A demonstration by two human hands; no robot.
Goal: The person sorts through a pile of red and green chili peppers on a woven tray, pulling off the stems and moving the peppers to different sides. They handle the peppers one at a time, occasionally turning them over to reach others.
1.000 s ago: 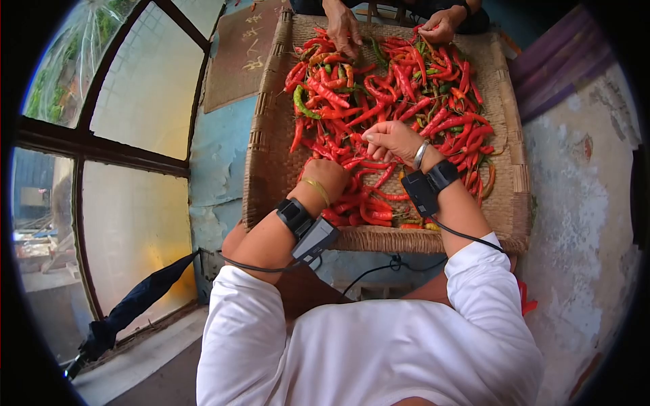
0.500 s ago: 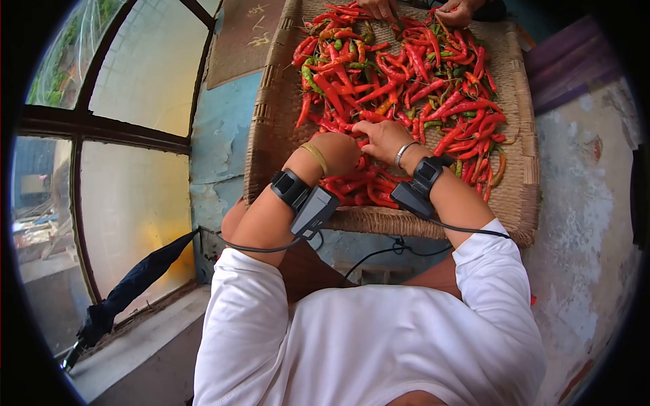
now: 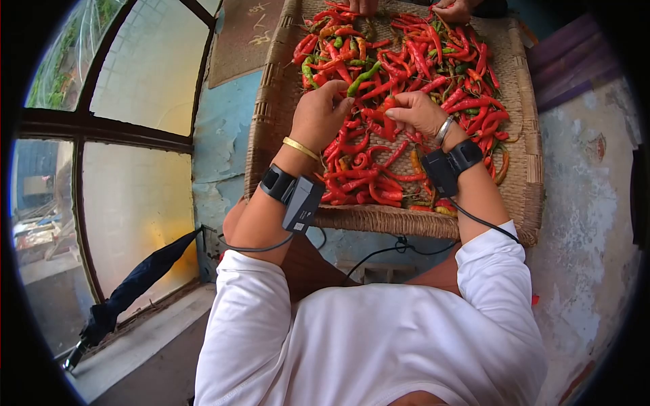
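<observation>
Over the middle of the woven tray (image 3: 527,169), my left hand (image 3: 323,111) is closed, its thumb and fingers at the lower end of a green chili pepper (image 3: 363,79). To its right, my right hand (image 3: 421,116) pinches a red chili pepper (image 3: 388,116) between thumb and fingertips. Red chili peppers (image 3: 362,179) lie heaped below and between both hands, with some green and orange ones mixed in. Parts of the fingers on my left hand are hidden behind its back.
Another person's hands (image 3: 453,10) work among the peppers at the tray's far edge. A window (image 3: 139,210) and a folded dark umbrella (image 3: 139,284) stand at left. A black cable (image 3: 379,254) hangs below the tray's near edge. A worn wall (image 3: 575,203) is on the right.
My hands were close together over the near peppers; now they are apart and farther forward. A green chili pepper now shows at my left fingers. The other person's left-side hand has moved back.
</observation>
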